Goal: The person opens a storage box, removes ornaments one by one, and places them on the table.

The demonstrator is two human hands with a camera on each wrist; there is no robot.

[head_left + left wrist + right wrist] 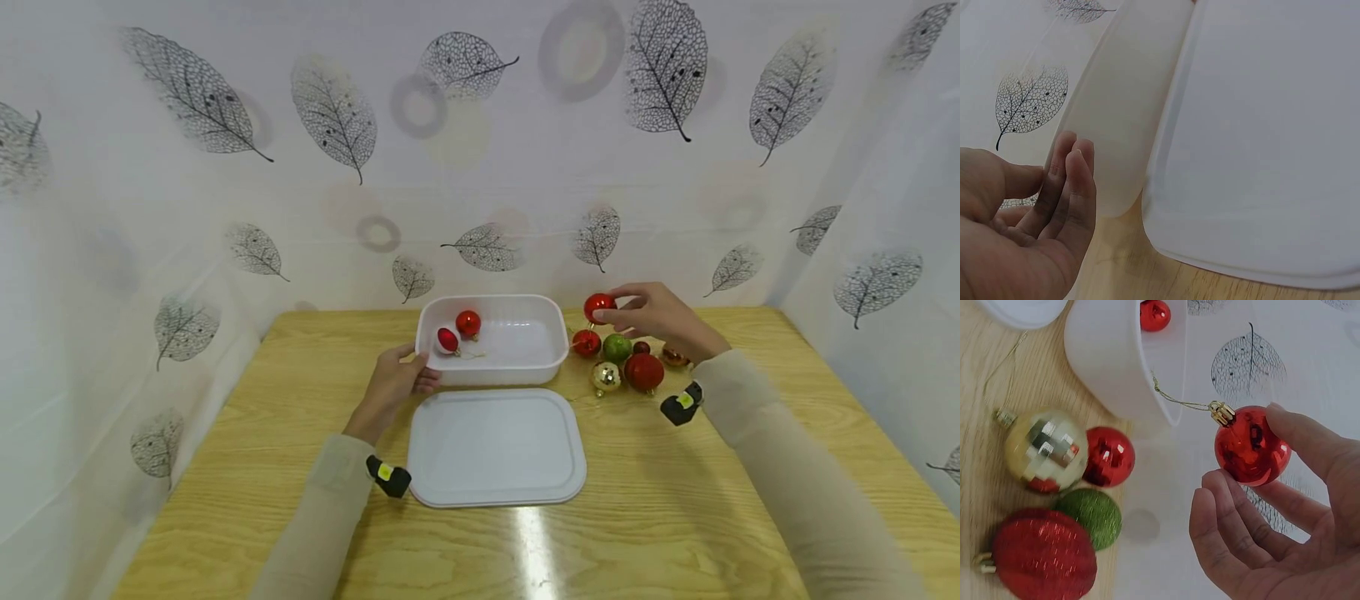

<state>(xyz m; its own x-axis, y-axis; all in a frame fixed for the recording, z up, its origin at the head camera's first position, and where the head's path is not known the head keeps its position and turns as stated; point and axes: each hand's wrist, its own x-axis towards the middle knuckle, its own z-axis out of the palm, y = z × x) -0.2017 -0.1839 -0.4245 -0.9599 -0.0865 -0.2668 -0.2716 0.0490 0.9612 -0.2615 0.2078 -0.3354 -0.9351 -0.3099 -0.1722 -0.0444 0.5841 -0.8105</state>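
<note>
In the head view a white plastic container (pixel 517 375) holds two red baubles, a shiny one (pixel 468 323) and a smaller one (pixel 447 339). My left hand (pixel 393 379) grips the container's near left corner, fingers (pixel 1079 187) lying against its outer wall. Pinched between thumb and fingertips of my right hand (pixel 656 318) is a shiny red bauble (pixel 1252 447) with a gold cap and string loop. It is raised just right of the container. Below it sit another red bauble (pixel 1110 456), a gold one (pixel 1046 450), a green glittery one (pixel 1091 517) and a large red one (pixel 1044 553).
A white lid (pixel 497 446) lies flat in front of the container on the wooden table (pixel 660 517). A copper bauble (pixel 673 357) and a small dark red one (pixel 641 347) lie near my right wrist. Leaf-patterned cloth (pixel 480 167) encloses the table's back and sides.
</note>
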